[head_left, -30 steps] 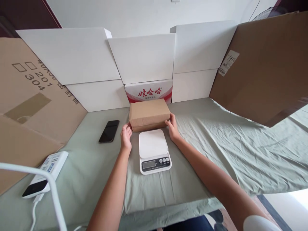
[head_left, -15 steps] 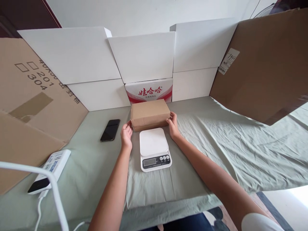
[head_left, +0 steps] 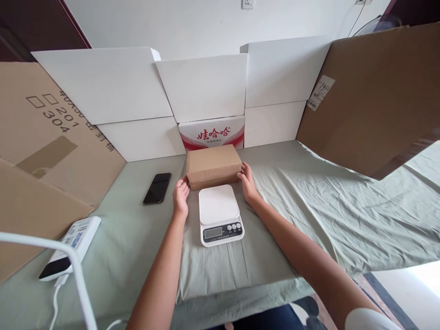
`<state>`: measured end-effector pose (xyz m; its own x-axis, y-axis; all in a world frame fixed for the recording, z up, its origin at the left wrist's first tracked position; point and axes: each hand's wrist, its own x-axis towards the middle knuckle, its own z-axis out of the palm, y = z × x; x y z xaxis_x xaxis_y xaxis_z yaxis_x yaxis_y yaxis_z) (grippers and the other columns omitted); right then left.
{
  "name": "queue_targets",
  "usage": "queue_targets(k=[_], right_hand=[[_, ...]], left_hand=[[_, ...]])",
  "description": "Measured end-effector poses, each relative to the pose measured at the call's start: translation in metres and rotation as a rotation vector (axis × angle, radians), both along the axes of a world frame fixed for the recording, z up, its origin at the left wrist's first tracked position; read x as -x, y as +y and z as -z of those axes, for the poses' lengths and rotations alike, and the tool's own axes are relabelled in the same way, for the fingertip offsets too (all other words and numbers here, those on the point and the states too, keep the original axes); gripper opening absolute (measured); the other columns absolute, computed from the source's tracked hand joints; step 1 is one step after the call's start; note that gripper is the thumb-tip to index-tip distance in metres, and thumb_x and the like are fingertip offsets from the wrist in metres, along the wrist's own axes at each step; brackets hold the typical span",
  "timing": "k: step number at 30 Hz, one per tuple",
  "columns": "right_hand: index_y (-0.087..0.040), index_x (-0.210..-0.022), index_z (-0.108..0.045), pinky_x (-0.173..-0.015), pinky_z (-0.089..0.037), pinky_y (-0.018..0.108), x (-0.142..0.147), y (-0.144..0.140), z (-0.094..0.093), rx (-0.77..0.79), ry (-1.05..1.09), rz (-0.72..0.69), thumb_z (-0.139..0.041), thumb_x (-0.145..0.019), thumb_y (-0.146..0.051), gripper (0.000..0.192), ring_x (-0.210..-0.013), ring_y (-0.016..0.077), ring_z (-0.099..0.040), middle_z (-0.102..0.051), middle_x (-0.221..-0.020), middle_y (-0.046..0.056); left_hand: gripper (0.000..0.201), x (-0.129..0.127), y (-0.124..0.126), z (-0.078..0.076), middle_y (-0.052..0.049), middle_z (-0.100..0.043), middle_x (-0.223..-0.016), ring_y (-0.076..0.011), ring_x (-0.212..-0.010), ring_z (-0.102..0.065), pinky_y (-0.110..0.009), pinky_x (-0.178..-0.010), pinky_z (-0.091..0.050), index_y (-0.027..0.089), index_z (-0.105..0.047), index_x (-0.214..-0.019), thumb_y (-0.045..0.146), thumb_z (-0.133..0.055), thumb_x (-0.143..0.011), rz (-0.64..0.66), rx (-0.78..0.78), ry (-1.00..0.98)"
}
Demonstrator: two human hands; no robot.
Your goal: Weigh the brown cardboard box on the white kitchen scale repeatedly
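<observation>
left hand (head_left: 180, 196) grasping cardboard box (head_left: 213, 164) left end | right hand (head_left: 246, 181) grasping right end | scale (head_left: 220, 214) in front

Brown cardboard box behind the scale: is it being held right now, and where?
Yes. The closed brown cardboard box is gripped at its two short ends: left hand at the near-left corner, right hand at the right end.
</observation>
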<state>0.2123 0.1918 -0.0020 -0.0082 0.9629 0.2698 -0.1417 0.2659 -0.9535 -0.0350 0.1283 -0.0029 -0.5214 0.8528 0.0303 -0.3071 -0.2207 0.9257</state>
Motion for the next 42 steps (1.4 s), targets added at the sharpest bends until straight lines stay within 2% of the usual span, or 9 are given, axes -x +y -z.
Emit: queue_targets(k=[5, 10, 14, 22, 25, 29, 34, 38, 42], right_hand=[[-0.025, -0.154, -0.028, -0.118, -0.038, 0.055, 0.002, -0.003, -0.002, 0.018, 0.016, -0.016, -0.055, -0.084, -0.04, 0.077, -0.139, 0.0291, -0.048, -0.041, -0.159, 0.013], [-0.027, -0.148, -0.038, -0.118, -0.037, 0.054, 0.004, -0.004, -0.005, -0.005, -0.007, -0.065, -0.055, -0.082, -0.037, 0.069, -0.137, 0.0289, -0.049, -0.045, -0.156, 0.009], [-0.028, -0.149, -0.038, -0.119, -0.037, 0.052, 0.004, -0.003, -0.004, -0.028, -0.017, -0.054, -0.055, -0.082, -0.035, 0.069, -0.136, 0.0274, -0.049, -0.048, -0.154, 0.006], [-0.022, -0.139, -0.05, -0.119, -0.039, 0.05, 0.001, -0.005, -0.006, -0.04, -0.013, -0.037, -0.052, -0.083, -0.035, 0.058, -0.138, 0.0287, -0.049, -0.055, -0.149, 0.009], [-0.024, -0.14, -0.049, -0.118, -0.039, 0.049, 0.0, -0.008, -0.007, -0.111, -0.001, -0.046, -0.051, -0.085, -0.033, 0.056, -0.138, 0.0282, -0.049, -0.054, -0.149, 0.009], [-0.026, -0.143, -0.047, -0.117, -0.039, 0.049, -0.002, -0.019, -0.011, -0.288, -0.032, -0.032, -0.053, -0.09, -0.037, 0.054, -0.139, 0.0284, -0.047, -0.051, -0.15, 0.009], [-0.029, -0.142, -0.046, -0.113, -0.041, 0.05, -0.01, -0.042, -0.015, -0.438, -0.129, 0.058, -0.053, -0.093, -0.051, 0.054, -0.133, 0.0311, -0.047, -0.049, -0.146, 0.01], [-0.029, -0.142, -0.045, -0.109, -0.042, 0.051, -0.02, -0.064, -0.011, -0.426, -0.152, 0.063, -0.053, -0.091, -0.055, 0.057, -0.124, 0.0315, -0.05, -0.05, -0.136, 0.01], [-0.031, -0.144, -0.042, -0.108, -0.043, 0.051, -0.034, -0.089, -0.006, -0.397, -0.177, -0.005, -0.052, -0.092, -0.054, 0.058, -0.125, 0.0321, -0.05, -0.05, -0.136, 0.009]], left_hand=[[0.042, 0.0, 0.004, 0.005, -0.014, -0.067, -0.136, -0.0284, -0.135, -0.057, -0.046, -0.116, -0.039, 0.022, -0.07, -0.114, 0.043, -0.059, -0.08, 0.004, -0.003, 0.047], [0.048, 0.0, 0.005, 0.007, -0.015, -0.068, -0.134, -0.0298, -0.135, -0.057, -0.047, -0.115, -0.039, 0.022, -0.07, -0.118, 0.049, -0.06, -0.08, 0.007, 0.011, 0.087], [0.048, -0.002, 0.003, 0.006, -0.014, -0.068, -0.133, -0.0294, -0.134, -0.058, -0.047, -0.115, -0.04, 0.023, -0.069, -0.12, 0.049, -0.062, -0.081, 0.024, 0.015, 0.108], [0.056, -0.005, -0.002, 0.004, -0.012, -0.066, -0.136, -0.0285, -0.134, -0.058, -0.044, -0.115, -0.04, 0.025, -0.067, -0.125, 0.059, -0.066, -0.081, 0.064, -0.033, 0.16], [0.055, -0.006, -0.006, -0.001, -0.011, -0.065, -0.138, -0.0269, -0.136, -0.055, -0.042, -0.116, -0.039, 0.025, -0.066, -0.127, 0.058, -0.065, -0.083, 0.052, -0.088, 0.175], [0.053, -0.007, -0.013, -0.011, -0.01, -0.067, -0.133, -0.0253, -0.134, -0.057, -0.04, -0.116, -0.039, 0.023, -0.067, -0.126, 0.057, -0.064, -0.085, 0.028, -0.143, 0.229], [0.058, -0.012, -0.039, -0.017, -0.012, -0.065, -0.137, -0.0288, -0.137, -0.054, -0.042, -0.118, -0.036, 0.022, -0.066, -0.131, 0.06, -0.062, -0.086, 0.01, -0.242, 0.314], [0.065, -0.016, -0.074, -0.011, -0.015, -0.062, -0.14, -0.0337, -0.141, -0.049, -0.047, -0.12, -0.034, 0.019, -0.065, -0.133, 0.061, -0.063, -0.084, 0.014, -0.253, 0.313], [0.065, -0.015, -0.112, 0.001, -0.017, -0.064, -0.138, -0.0369, -0.141, -0.049, -0.052, -0.12, -0.035, 0.019, -0.066, -0.133, 0.062, -0.062, -0.085, 0.038, -0.224, 0.305]])
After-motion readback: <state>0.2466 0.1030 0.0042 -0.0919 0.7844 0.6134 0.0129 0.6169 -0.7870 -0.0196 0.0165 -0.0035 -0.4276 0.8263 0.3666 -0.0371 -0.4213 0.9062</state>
